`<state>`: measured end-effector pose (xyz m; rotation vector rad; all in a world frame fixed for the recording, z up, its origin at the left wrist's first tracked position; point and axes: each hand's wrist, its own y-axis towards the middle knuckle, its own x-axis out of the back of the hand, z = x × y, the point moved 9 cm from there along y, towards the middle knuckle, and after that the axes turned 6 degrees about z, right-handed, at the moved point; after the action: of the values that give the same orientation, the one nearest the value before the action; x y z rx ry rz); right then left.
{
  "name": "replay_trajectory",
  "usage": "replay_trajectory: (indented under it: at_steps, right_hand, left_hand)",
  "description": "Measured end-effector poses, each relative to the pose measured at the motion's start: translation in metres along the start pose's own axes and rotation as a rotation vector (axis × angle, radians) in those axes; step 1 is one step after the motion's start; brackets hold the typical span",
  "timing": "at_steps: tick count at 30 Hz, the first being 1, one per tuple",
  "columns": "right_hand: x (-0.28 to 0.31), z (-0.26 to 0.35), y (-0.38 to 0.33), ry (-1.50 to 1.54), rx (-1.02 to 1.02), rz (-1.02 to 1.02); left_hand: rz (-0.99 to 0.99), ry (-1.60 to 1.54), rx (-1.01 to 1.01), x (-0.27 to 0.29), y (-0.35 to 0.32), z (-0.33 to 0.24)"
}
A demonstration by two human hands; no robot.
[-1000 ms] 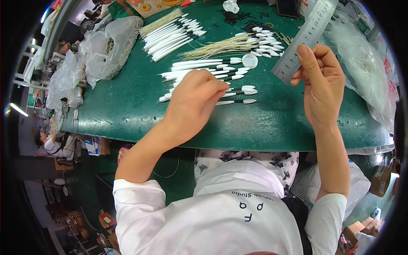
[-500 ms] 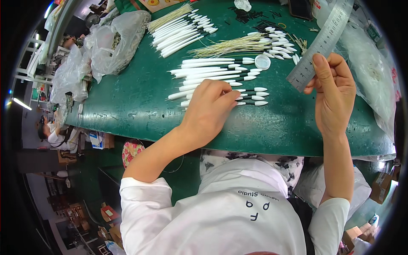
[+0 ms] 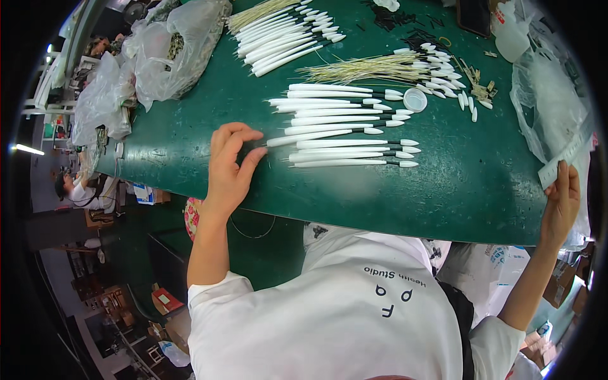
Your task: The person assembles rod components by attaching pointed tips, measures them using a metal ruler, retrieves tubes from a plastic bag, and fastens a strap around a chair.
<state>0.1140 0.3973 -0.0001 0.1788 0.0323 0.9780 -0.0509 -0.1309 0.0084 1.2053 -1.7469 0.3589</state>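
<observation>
Head view: your left hand [image 3: 229, 166] is resting on the green tabletop [image 3: 481, 183], fingers loosely spread, touching the slim white tapered sticks [image 3: 345, 140]; your right hand [image 3: 560, 202] is pinching a metal ruler [image 3: 565, 158].

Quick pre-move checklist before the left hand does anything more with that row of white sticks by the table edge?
1. Left hand at the row's blunt ends: ok, fingertips at the end of one white stick.
2. Left hand free: ok, it grips nothing.
3. Front row of white sticks lying parallel: ok, though that one stick sits slightly askew.
4. Right hand holding the metal ruler: ok, out at the table's right edge, clear of the row.
5. Small white cap clear of the row: ok, it lies further back.
6. Green table bare beside the hand: ok.
</observation>
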Motion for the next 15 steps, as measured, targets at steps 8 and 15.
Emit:
replay_trajectory:
  at_steps: [8,15]
  right_hand:
    - [0.016,-0.03,0.004,-0.02,-0.13,-0.059]
    - [0.005,-0.039,0.012,-0.081,-0.16,-0.047]
  left_hand:
    - [0.051,0.011,-0.035,-0.011,0.008,0.008]
    - [0.086,0.003,-0.086,-0.017,0.015,-0.002]
